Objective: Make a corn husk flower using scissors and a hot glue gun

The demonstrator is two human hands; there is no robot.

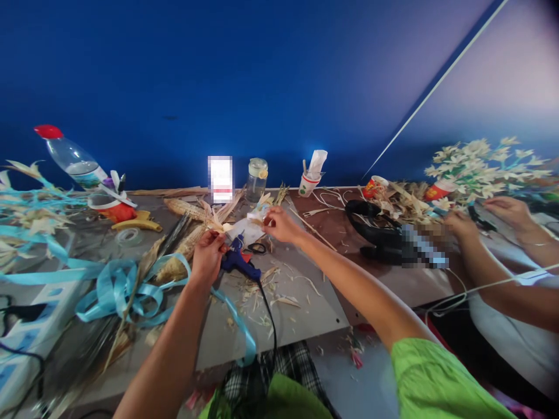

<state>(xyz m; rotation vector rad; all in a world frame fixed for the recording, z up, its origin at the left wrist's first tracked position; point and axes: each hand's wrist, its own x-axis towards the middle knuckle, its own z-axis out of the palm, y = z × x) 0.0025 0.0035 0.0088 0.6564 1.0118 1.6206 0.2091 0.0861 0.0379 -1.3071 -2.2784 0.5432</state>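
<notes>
My left hand (pixel 208 253) is closed in a pinch on a pale corn husk strip (pixel 226 227). To the right, my right hand (pixel 280 226) reaches over the table with its fingers closed around something small and pale, too small to make out. Just right of my left hand a blue glue gun (pixel 241 263) lies on the table, its nozzle pointing away from me and its black cord running toward my lap. Between the hands lies a whitish sheet (pixel 244 231). Dried corn cobs (pixel 186 209) with husks are left of and behind my left hand.
Light blue ribbon (pixel 131 291) is heaped at left, beside a power strip (pixel 39 331). A tilted plastic bottle (pixel 74 157), a glass jar (pixel 257 181) and a paper cup (pixel 309 184) stand at the back. At right, a co-worker's hands (pixel 506 212) work near husk flowers (pixel 478 166).
</notes>
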